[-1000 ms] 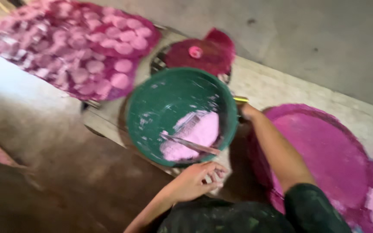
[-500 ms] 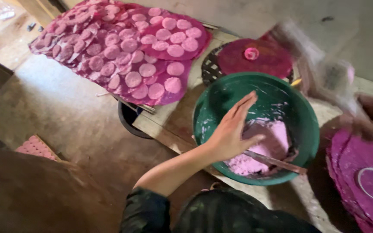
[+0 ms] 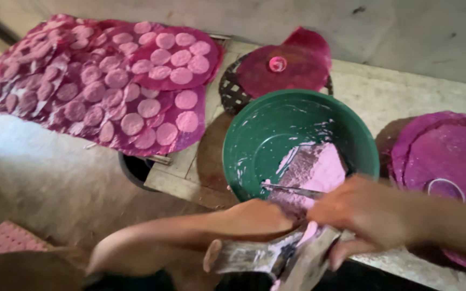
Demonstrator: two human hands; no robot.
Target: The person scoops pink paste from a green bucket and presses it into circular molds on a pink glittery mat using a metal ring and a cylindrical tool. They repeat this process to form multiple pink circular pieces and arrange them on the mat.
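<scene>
At the centre of the view a green basin (image 3: 297,143) sits on a pale stone counter (image 3: 405,94), its inside smeared with white streaks and holding a pool of pale pink batter (image 3: 322,172) toward its 5 o'clock side, where a thin metal utensil (image 3: 292,189) lies across the batter. Both hands meet just below the basin's near rim, at 6 o'clock in the view. The right hand (image 3: 370,213) is curled over a crumpled, batter-smeared plastic sheet (image 3: 276,256), gripping its upper end; the left hand (image 3: 257,218) is pressed against the same sheet from the other side, but blur keeps me from telling whether its fingers are closed around it. At 10 o'clock from the basin, large magenta sheets covered with rows of pink round discs (image 3: 136,91) are spread out. At 12 o'clock a dark woven tray (image 3: 233,89) carries a magenta sheet with a small pink ring (image 3: 278,63) on it. At 3 o'clock lies a stack of plain magenta sheets (image 3: 449,156), touching the basin's edge.
</scene>
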